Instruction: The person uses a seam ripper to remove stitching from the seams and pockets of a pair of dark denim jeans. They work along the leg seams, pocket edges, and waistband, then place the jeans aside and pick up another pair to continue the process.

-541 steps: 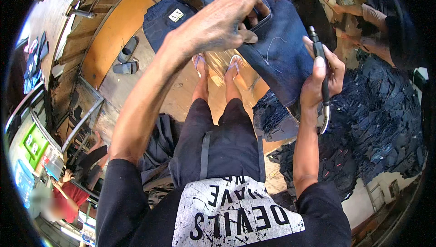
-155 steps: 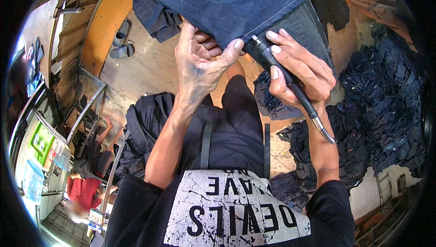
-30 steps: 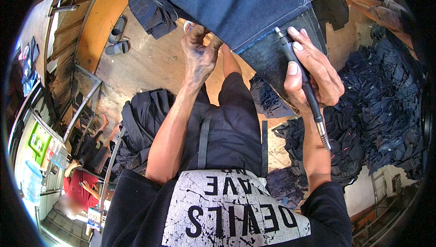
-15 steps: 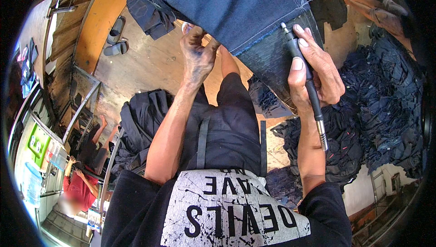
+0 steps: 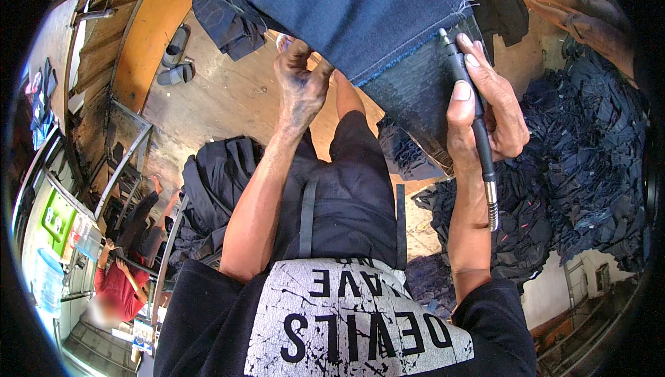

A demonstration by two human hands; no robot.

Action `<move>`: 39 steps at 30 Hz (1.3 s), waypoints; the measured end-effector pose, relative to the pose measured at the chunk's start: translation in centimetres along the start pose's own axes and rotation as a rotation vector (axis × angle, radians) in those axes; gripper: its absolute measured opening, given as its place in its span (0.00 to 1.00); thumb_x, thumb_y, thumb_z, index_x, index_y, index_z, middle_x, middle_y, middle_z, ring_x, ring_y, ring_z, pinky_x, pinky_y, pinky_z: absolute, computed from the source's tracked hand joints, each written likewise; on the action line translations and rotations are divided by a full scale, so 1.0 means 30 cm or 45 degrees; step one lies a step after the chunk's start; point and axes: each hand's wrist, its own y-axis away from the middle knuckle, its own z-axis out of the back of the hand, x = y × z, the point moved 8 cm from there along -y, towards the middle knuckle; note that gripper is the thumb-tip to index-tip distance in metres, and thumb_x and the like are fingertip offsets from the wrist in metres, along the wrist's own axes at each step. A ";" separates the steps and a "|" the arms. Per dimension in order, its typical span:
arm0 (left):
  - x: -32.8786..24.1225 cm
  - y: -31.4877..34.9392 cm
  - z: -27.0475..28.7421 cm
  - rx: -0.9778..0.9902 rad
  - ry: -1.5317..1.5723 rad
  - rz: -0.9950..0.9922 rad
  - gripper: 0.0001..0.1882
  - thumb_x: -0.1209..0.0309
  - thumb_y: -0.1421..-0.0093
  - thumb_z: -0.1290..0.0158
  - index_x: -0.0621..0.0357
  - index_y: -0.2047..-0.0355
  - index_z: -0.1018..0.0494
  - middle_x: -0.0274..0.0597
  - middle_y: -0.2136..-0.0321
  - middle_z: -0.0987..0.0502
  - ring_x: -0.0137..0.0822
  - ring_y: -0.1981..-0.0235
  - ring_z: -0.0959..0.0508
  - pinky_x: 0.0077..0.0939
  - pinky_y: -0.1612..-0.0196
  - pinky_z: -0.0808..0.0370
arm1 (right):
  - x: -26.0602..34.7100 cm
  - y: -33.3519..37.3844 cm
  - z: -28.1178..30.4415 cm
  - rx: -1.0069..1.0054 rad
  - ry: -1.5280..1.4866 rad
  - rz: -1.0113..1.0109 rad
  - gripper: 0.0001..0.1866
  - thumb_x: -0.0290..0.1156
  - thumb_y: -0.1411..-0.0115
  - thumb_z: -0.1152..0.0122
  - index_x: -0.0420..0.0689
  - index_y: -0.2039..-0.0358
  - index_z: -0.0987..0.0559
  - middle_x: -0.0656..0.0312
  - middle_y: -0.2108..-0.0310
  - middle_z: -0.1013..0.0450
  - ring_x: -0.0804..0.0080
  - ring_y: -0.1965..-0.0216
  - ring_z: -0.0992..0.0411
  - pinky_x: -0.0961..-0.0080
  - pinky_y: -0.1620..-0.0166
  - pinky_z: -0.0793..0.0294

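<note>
"So, what's new?"

"From far off, I see the jeans (image 5: 360, 16) hang up front. Five seconds ago their edge (image 5: 395, 62) looked plain; now it's fuzzy blue, so most seems gone over."

"Containers?"

"Jug (image 5: 48, 283), insides unclear. Green tray (image 5: 61, 238), with little white things (image 5: 50, 214)."

"Hands?"

"Left hand (image 5: 303, 86) curls by the jeans; can't tell its grip. Right hand (image 5: 488, 100) pinches the pen (image 5: 483, 138), tip (image 5: 443, 32) near the edge."

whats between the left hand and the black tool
In the head view, between the left hand and the tool lie the frayed edge of the blue denim, the dark surface past it and part of a bare leg.
</note>
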 end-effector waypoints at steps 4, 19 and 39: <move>0.013 0.000 0.000 -0.003 0.078 0.051 0.08 0.79 0.41 0.31 0.66 0.62 0.17 0.34 0.63 0.15 0.27 0.58 0.21 0.28 0.49 0.25 | -0.013 -0.004 0.012 -0.094 -0.013 -0.045 0.13 0.22 0.41 0.32 0.31 0.56 0.13 0.41 0.56 0.15 0.47 0.49 0.15 0.50 0.39 0.18; -0.075 0.053 0.042 0.352 -0.180 0.577 0.12 0.70 0.33 0.36 0.67 0.55 0.19 0.41 0.57 0.17 0.30 0.53 0.20 0.29 0.46 0.24 | 0.055 0.044 0.095 -0.121 -0.254 -0.331 0.16 0.33 0.26 0.39 0.32 0.48 0.19 0.44 0.54 0.15 0.53 0.46 0.17 0.58 0.37 0.21; -0.755 -0.349 0.333 0.105 -0.650 -0.105 0.27 0.53 0.47 0.22 0.65 0.65 0.19 0.46 0.72 0.15 0.36 0.69 0.18 0.35 0.63 0.22 | 0.425 0.073 -0.162 -0.217 0.281 -0.035 0.19 0.16 0.46 0.31 0.44 0.52 0.17 0.52 0.59 0.20 0.47 0.55 0.20 0.59 0.50 0.19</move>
